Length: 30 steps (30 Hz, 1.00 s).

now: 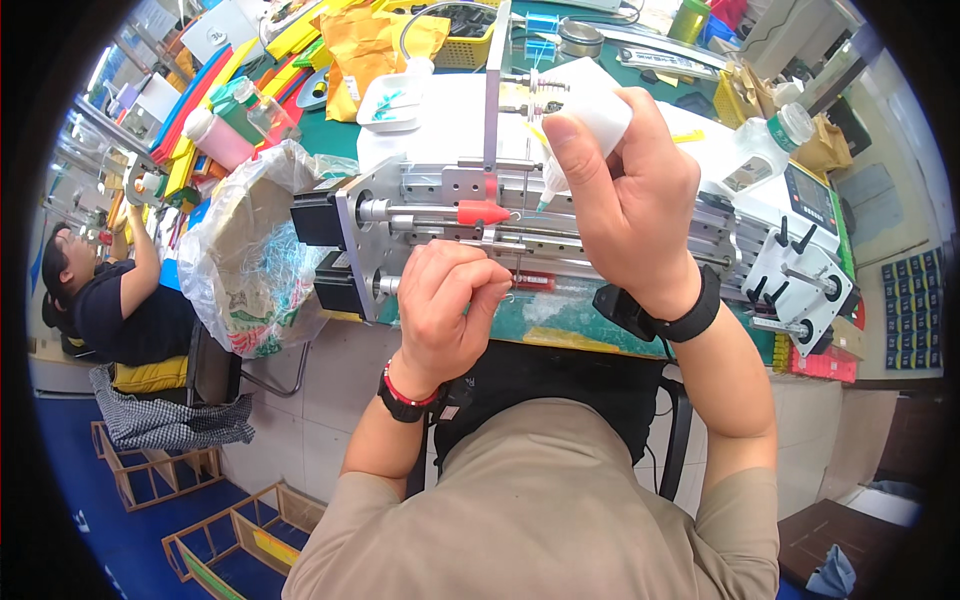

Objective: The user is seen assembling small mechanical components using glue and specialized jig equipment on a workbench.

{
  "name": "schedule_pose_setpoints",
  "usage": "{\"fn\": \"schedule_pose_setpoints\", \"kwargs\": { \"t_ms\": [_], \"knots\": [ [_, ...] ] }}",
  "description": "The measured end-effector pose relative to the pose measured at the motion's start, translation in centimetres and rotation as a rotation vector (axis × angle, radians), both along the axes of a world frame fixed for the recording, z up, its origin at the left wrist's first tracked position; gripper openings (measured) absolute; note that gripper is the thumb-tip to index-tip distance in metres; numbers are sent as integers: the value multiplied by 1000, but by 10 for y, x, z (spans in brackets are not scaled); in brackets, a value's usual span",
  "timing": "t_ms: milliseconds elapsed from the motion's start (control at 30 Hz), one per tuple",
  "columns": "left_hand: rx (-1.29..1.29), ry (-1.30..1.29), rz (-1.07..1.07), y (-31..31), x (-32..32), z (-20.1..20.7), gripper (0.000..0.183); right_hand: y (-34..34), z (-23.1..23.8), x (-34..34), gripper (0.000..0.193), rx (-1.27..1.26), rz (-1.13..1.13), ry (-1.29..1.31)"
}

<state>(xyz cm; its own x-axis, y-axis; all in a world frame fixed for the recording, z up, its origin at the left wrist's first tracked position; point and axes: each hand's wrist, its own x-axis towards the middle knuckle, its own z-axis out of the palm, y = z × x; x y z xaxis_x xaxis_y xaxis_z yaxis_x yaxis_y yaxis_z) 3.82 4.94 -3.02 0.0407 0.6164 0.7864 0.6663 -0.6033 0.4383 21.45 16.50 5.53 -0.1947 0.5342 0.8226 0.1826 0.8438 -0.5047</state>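
As the head view catches it, right hand (640,185) clamps fingers around a white bottle (592,100), nozzle (554,182) down over the rail machine (467,184); at the machine's near side, left hand (445,308) pinches fingers together, on what, can't tell.

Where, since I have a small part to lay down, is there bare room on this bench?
The white sheet looks bare between the white tray and the upright metal bar. A narrow green bench strip also shows in front of the machine, between the left hand and the black device. Back left is crowded: yellow bars, pink bottle, orange packaging.
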Motion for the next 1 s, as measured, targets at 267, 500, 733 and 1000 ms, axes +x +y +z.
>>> {"fn": "schedule_pose_setpoints", "kwargs": {
  "t_ms": [267, 500, 733, 1000],
  "knots": [
    [-7, -17, 12, -10, 0, 0, 18, -13, -5, -9, 36, -60, 70, -50],
    [-75, 288, 233, -44, -20, 7, 44, -45, -4, 52, 32, -86, 25, 2],
    [-39, 299, 195, -38, -12, 1, 36, -59, -34, 45, 26, -183, 41, 56],
    [-146, 2, 225, -49, -9, -14, 15, -63, -33, 42, 25, -13, -87, -93]
  ]
}}
